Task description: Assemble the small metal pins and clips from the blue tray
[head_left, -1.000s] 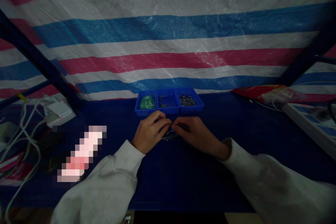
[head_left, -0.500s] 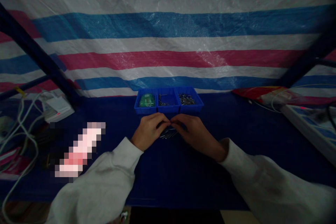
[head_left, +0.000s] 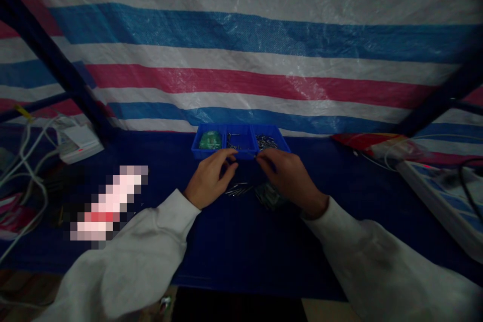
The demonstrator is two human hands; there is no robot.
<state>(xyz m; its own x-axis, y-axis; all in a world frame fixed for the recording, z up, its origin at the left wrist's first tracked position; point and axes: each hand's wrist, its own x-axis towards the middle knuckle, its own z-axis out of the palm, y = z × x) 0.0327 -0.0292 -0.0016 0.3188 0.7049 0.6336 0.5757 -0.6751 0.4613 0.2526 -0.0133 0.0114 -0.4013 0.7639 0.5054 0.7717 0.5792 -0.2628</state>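
My left hand (head_left: 210, 179) and my right hand (head_left: 290, 178) rest on a dark blue table (head_left: 241, 251), their fingertips close to the front wall of a blue three-part tray (head_left: 245, 154). The tray holds a green item (head_left: 210, 140) on the left, a few metal pins (head_left: 234, 143) in the middle and a heap of pins (head_left: 266, 142) on the right. Loose metal pins (head_left: 237, 189) lie on the table between my hands. A small dark greenish pile (head_left: 268, 196) sits under my right palm. Both hands have curled fingers; what they pinch is too dark to tell.
A striped red, white and blue tarp (head_left: 241, 60) hangs behind the table. At the left are a white adapter (head_left: 77, 141), cables (head_left: 22, 166) and a blurred-out patch (head_left: 109, 206). At the right lie a red plastic bag (head_left: 377, 142) and a power strip (head_left: 441, 188).
My hands, joined at the fingertips before, have come apart and moved up toward the tray. The loose pins and the dark pile now show between them. The view has tilted slightly.
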